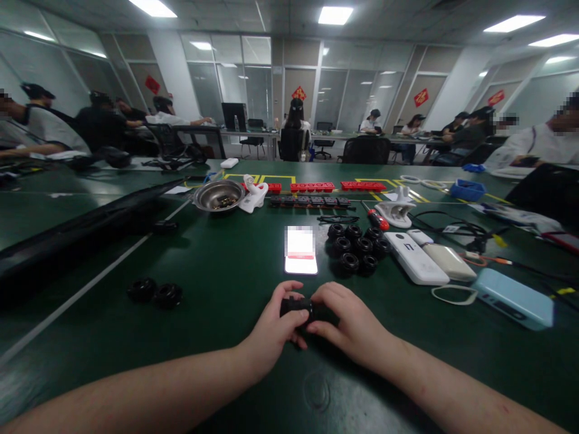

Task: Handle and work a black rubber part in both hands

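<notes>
Left hand curled round black part | right hand gripping its end | tabletop room leftward

Glass partitions, office chairs and a screwdriver suggest an office workroom.

From over here I am seeing my left forearm and right forearm, both bare, slanting inward from the lower corners. My left grip is curling inward, its thumb lying across and fingertips showing below. My right grip is arching just beside it, fingers bending, its thumb pointing left.
</notes>
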The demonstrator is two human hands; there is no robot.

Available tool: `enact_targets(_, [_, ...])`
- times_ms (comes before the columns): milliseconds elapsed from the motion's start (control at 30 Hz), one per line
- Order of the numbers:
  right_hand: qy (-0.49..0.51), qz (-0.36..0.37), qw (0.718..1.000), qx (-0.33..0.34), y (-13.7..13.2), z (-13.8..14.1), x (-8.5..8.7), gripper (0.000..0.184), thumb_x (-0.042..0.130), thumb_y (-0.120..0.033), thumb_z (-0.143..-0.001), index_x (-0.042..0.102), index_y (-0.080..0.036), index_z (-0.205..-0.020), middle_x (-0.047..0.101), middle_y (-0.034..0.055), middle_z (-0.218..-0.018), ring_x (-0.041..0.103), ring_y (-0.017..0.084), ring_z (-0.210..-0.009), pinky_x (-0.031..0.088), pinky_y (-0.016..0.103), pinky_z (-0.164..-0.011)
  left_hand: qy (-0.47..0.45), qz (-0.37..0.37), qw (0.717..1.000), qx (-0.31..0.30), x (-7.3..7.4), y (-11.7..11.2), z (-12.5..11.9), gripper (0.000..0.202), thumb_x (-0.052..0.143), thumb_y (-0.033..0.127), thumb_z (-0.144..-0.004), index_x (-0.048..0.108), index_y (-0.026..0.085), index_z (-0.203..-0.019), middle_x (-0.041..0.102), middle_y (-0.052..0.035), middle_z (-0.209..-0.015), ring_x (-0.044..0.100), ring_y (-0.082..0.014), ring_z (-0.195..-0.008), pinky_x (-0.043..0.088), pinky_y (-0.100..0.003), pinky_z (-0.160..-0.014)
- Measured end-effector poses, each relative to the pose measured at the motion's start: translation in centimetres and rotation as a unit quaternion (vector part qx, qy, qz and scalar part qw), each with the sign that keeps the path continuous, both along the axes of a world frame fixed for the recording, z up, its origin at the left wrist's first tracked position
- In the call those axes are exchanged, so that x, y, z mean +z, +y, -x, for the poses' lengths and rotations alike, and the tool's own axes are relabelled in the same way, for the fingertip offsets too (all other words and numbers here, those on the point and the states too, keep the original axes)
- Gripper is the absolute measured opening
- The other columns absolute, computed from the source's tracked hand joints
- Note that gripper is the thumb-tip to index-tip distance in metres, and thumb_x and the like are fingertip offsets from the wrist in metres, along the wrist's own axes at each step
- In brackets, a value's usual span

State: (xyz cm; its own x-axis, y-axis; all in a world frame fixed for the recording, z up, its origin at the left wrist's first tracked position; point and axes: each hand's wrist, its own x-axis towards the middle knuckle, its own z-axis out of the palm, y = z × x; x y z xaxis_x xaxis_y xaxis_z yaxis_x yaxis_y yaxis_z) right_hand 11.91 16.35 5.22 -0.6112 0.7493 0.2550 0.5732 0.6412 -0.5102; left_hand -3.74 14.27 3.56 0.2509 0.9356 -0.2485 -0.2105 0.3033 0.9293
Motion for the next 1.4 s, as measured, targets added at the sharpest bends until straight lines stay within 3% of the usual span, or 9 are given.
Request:
enact_targets(200, [0.042, -0.028, 0.999, -0.004, -0.48, 0.03, -0.16, 0.024, 0.058, -0.020, -0.072, 0.048, -0.017, -0.093, 0.053, 0.0056, -0.089, 0.048, 0.019, -0.083, 0.041, 0.034, -0.074, 0.026, 0.014, 0.999, -0.013, -0.25, 0.21, -0.24, 0.033, 0.041, 0.042, -0.075, 0.033, 0.019, -0.097, 0.046, 0.0043, -0.061, 0.049, -0.0074, -0.042, 0.039, -0.019, -0.036])
enact_targets(333, [0.016, -0.007, 1.000, -0.022, -0.56, 0.05, 0.08, 0.024, 0.056, -0.031, -0.074, 0.050, -0.017, -0.092, 0.053, 0.0047, -0.086, 0.049, 0.019, -0.079, 0.041, 0.035, -0.070, 0.014, 0.006, 1.000, -0.006, -0.33, 0.06, -0.16, 0.031, 0.046, 0.035, -0.073, 0.035, 0.020, -0.098, 0.048, 0.0024, -0.070, 0.050, -0.0070, -0.047, 0.040, -0.018, -0.038])
enact_targets(500, [0.019, 0.003, 1.000, -0.003, -0.37, 0.15, -0.15, 0.018, 0.056, -0.022, -0.075, 0.051, -0.017, -0.091, 0.052, 0.0052, -0.088, 0.048, 0.018, -0.081, 0.042, 0.032, -0.071, -0.003, 0.001, 1.000, 0.006, -0.16, -0.09, -0.01, 0.039, 0.052, 0.028, -0.068, 0.032, 0.023, -0.101, 0.043, 0.0001, -0.084, 0.054, -0.0099, -0.058, 0.044, -0.021, -0.042])
enact_targets(733, [0.049, -0.021, 0.998, 0.020, -0.67, 0.05, -0.17, 0.034, 0.056, -0.017, -0.073, 0.045, -0.019, -0.105, 0.048, 0.0071, -0.100, 0.046, 0.019, -0.090, 0.041, 0.034, -0.079, 0.027, 0.004, 1.000, -0.013, -0.20, -0.03, -0.25, 0.035, 0.041, 0.042, -0.075, 0.031, 0.019, -0.100, 0.045, 0.0056, -0.058, 0.046, -0.0070, -0.038, 0.038, -0.020, -0.037])
enact_targets(933, [-0.008, 0.015, 1.000, 0.004, -0.49, 0.01, 0.10, 0.026, 0.052, -0.028, -0.078, 0.050, -0.018, -0.102, 0.051, 0.0068, -0.095, 0.048, 0.020, -0.086, 0.042, 0.035, -0.074, 0.021, -0.014, 1.000, -0.001, -0.01, -0.18, -0.13, 0.043, 0.053, 0.027, -0.069, 0.030, 0.023, -0.105, 0.043, -0.0002, -0.086, 0.054, -0.0088, -0.057, 0.042, -0.020, -0.042])
enact_targets(1100, [0.035, -0.027, 0.999, 0.025, -0.48, 0.01, -0.49, 0.037, 0.054, -0.010, -0.073, 0.046, -0.018, -0.108, 0.047, 0.0067, -0.100, 0.046, 0.018, -0.089, 0.041, 0.030, -0.078, 0.030, -0.011, 0.999, -0.034, -0.57, 0.05, -0.13, 0.038, 0.039, 0.042, -0.076, 0.029, 0.018, -0.105, 0.048, 0.0031, -0.061, 0.052, -0.0101, -0.045, 0.041, -0.020, -0.039])
enact_targets(1167, [0.047, -0.034, 0.998, 0.027, -0.60, 0.03, -0.46, 0.039, 0.055, -0.012, -0.072, 0.044, -0.019, -0.109, 0.047, 0.0067, -0.102, 0.045, 0.018, -0.092, 0.040, 0.031, -0.079, 0.035, -0.012, 0.999, -0.037, -0.79, 0.11, -0.17, 0.035, 0.040, 0.040, -0.075, 0.032, 0.018, -0.101, 0.047, 0.0053, -0.055, 0.047, -0.0073, -0.038, 0.038, -0.019, -0.036])
enact_targets(1267, [0.049, -0.009, 0.999, 0.019, -0.60, 0.04, -0.19, 0.044, 0.061, -0.025, -0.070, 0.042, -0.018, -0.109, 0.048, 0.0074, -0.103, 0.045, 0.020, -0.093, 0.039, 0.036, -0.081, 0.015, -0.015, 0.999, -0.025, -0.83, 0.02, -0.13, 0.032, 0.045, 0.034, -0.072, 0.034, 0.019, -0.099, 0.049, 0.0029, -0.066, 0.048, -0.0061, -0.042, 0.038, -0.018, -0.037])
enact_targets(1400, [0.027, 0.005, 1.000, 0.001, -0.31, 0.00, -0.06, 0.021, 0.050, -0.029, -0.078, 0.051, -0.016, -0.094, 0.053, 0.0069, -0.088, 0.048, 0.020, -0.082, 0.042, 0.036, -0.072, 0.001, -0.002, 1.000, -0.025, -0.59, -0.09, 0.04, 0.037, 0.047, 0.025, -0.069, 0.032, 0.020, -0.102, 0.050, 0.0016, -0.072, 0.052, -0.0083, -0.049, 0.041, -0.019, -0.041])
